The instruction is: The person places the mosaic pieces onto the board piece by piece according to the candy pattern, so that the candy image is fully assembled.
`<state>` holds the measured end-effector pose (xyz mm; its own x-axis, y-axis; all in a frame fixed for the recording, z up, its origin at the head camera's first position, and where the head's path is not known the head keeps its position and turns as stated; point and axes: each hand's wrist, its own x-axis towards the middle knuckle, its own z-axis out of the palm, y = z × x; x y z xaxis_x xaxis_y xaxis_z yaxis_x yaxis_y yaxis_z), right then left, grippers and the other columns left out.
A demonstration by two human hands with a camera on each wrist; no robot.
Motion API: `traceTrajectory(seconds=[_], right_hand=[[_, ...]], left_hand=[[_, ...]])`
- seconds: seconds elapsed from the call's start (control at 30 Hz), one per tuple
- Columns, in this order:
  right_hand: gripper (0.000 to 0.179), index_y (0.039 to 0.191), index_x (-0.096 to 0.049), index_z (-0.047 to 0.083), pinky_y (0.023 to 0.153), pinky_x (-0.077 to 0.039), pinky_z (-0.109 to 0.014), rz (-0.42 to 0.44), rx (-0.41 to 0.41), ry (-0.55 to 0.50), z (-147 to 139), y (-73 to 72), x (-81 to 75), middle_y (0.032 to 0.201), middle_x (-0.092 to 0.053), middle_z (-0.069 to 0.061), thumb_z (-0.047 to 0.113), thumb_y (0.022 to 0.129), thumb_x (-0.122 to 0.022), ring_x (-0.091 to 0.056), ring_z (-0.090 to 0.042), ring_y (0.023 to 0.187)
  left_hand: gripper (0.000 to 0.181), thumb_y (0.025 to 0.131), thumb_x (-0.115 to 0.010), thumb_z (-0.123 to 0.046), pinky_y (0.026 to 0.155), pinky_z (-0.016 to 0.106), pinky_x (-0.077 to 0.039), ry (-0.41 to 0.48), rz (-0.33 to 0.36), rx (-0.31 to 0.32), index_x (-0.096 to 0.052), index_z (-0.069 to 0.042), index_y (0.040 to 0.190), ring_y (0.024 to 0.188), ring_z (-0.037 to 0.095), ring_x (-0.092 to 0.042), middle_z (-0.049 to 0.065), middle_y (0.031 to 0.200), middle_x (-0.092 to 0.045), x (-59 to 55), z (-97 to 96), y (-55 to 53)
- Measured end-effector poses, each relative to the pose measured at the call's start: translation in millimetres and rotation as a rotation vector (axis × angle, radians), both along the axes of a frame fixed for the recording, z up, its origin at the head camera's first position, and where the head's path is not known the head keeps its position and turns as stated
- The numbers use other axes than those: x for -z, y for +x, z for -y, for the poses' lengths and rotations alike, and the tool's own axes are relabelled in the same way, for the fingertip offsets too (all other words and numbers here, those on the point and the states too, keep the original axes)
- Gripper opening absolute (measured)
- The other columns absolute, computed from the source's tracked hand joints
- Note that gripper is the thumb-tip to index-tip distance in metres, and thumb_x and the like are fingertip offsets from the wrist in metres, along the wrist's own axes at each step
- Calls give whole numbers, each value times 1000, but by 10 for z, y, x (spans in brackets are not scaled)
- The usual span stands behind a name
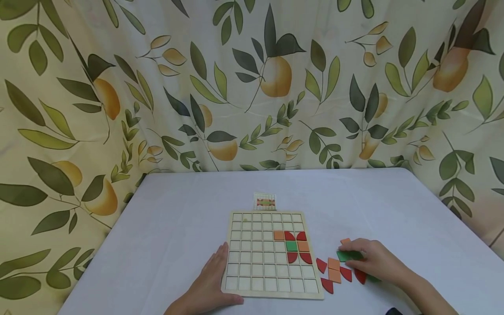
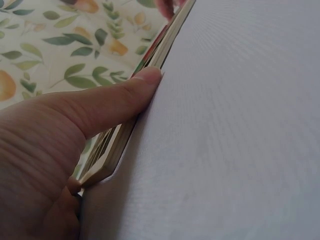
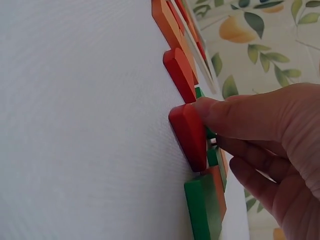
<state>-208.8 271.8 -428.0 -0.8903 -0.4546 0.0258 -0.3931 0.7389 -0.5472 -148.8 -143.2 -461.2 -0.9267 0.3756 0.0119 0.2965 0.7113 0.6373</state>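
A wooden grid board lies on the table with red quarter-circle tiles, orange squares and a green square set in its right part. My left hand lies at the board's near left corner, fingers straight along the left side. Its thumb presses on the near edge. To the right of the board, my right hand pinches a green tile between thumb and forefinger, low over the loose tiles. In the right wrist view, the thumb overlaps the top of a red quarter-circle tile; the forefinger is largely hidden.
Loose orange squares and red quarter-circle tiles lie between the board and my right hand. Another green tile lies nearby. A small pattern card touches the board's far edge. Behind the table hangs a leaf-and-fruit curtain.
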Motion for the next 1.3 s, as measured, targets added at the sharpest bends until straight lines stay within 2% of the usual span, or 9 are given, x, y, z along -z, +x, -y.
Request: traceTrajectory(seconds=[0.33,0.77,1.07,1.3], right_hand=[[29,102,-70,8,76,-52,-37,-55,-74,38,-4,-20,2,99,-67,-1,18,75,-76,-60,-20,90],[30,101,-71,6,76,-53,-34,-53,-39,37,4,-36,19,98,-67,-2,19,75,-76,-61,-19,89],[34,106,-69,6,77,-52,-36,-43,-25,-20,84,-69,-14,101,-67,-1,23,77,-74,-61,-21,94],[34,105,-69,7,75,-53,-31,-34,-24,-40,170,-108,-9,98,-67,2,24,76,-75,-61,-16,89]], left_hand=[[129,60,-70,-68,107,52,-10,5,19,-10,-3,2,146,138,28,-5,15,152,-5,10,-1,-5],[130,58,-71,-67,108,51,-9,-7,40,-26,-3,0,146,138,28,-5,15,152,-6,9,-14,-18],[129,58,-71,-67,108,51,-8,-5,41,-27,-3,0,146,138,28,-5,14,152,-6,4,-9,-12],[130,59,-70,-67,108,50,-8,-3,35,-18,-2,0,146,138,26,-4,15,152,-5,5,-7,-17]])
